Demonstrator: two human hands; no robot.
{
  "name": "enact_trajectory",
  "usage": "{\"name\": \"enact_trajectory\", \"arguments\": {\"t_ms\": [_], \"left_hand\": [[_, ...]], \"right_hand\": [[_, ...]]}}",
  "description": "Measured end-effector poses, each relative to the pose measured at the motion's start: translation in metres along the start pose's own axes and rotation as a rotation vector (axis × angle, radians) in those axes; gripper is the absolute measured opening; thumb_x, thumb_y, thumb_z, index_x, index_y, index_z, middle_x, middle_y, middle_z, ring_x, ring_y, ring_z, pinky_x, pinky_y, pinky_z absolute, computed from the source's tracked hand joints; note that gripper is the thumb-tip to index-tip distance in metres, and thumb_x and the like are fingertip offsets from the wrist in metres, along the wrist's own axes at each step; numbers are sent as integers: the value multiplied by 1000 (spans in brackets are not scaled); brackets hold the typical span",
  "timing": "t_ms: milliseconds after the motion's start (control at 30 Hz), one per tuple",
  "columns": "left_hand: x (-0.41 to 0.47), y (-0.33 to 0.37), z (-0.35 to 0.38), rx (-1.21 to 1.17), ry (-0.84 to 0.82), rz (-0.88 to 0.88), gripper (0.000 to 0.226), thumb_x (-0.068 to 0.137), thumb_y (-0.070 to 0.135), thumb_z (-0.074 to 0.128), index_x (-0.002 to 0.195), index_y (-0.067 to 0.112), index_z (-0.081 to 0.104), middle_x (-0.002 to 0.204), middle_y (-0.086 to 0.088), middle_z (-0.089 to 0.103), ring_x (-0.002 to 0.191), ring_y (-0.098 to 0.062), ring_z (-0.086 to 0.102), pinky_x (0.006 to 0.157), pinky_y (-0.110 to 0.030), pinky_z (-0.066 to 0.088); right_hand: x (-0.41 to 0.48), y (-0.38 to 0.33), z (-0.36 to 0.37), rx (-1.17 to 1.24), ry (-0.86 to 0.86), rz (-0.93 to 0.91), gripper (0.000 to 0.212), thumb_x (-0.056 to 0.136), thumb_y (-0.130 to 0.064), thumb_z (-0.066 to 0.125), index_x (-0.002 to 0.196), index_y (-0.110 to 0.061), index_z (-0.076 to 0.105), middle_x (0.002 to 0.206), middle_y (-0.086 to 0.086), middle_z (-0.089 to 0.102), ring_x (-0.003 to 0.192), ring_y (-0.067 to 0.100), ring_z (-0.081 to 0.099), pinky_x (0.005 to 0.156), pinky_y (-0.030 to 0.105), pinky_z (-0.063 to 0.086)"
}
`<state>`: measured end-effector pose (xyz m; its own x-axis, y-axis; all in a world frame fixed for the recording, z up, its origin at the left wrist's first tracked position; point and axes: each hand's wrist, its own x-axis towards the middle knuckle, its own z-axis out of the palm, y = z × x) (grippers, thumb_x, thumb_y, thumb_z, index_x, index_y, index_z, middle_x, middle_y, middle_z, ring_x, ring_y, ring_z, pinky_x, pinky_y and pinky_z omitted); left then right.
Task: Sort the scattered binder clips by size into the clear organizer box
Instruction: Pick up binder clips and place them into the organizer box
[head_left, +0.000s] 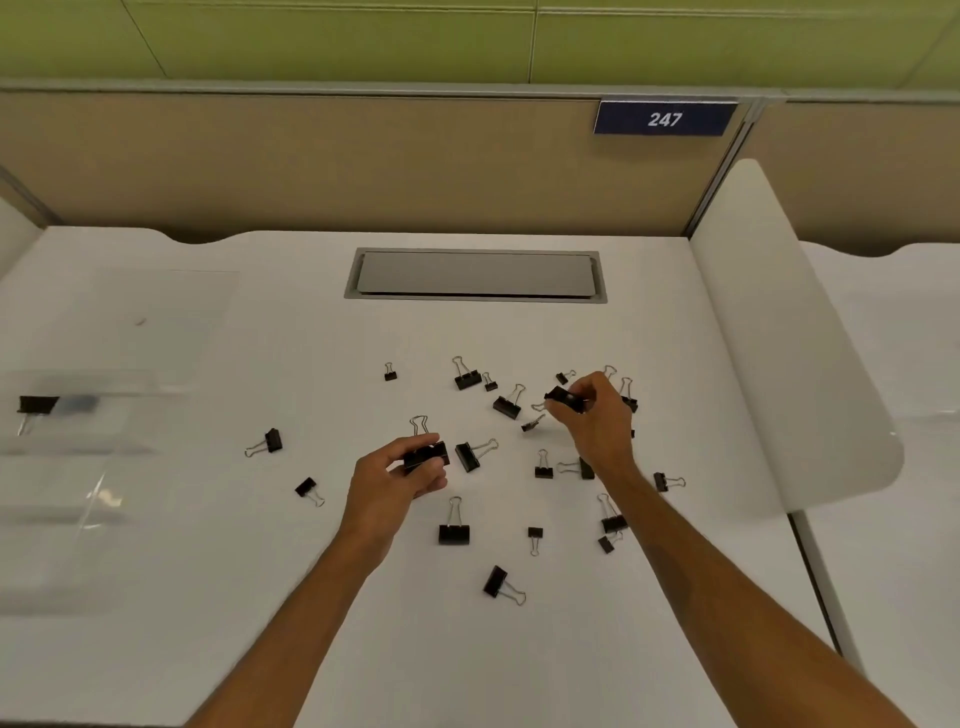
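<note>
Several black binder clips of different sizes lie scattered over the middle of the white desk (208, 597). My left hand (397, 480) is closed around a large black clip (423, 453) whose wire handles stick up past my fingers. My right hand (597, 415) pinches another large black clip (563, 399) between fingertips, just above the desk. The clear organizer box (78, 447) sits at the left edge, with one large clip (36, 405) inside a far compartment. Another large clip (467, 456) lies just right of my left hand.
A grey cable hatch (475, 275) is set into the desk at the back. A white curved divider panel (779, 338) rises along the right side. A tan partition with a blue "247" sign (665, 118) stands behind. Small clips (389, 372) lie further back.
</note>
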<state>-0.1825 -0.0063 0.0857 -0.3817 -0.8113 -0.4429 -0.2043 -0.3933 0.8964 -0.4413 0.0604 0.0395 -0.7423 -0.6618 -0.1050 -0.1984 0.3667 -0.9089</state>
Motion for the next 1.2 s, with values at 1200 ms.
{"name": "enact_trajectory", "arguments": {"t_ms": [1200], "left_hand": [[-115,-62,-183,-356,257,10,21,87,-3,67,107,-1,67,101,-23,72,84,-37,71,81,-38,60]], "right_hand": [[-200,-100,145,493,-610,233,19,92,-3,64,111,-2,65,97,19,72,80,29,71,69,35,57]]}}
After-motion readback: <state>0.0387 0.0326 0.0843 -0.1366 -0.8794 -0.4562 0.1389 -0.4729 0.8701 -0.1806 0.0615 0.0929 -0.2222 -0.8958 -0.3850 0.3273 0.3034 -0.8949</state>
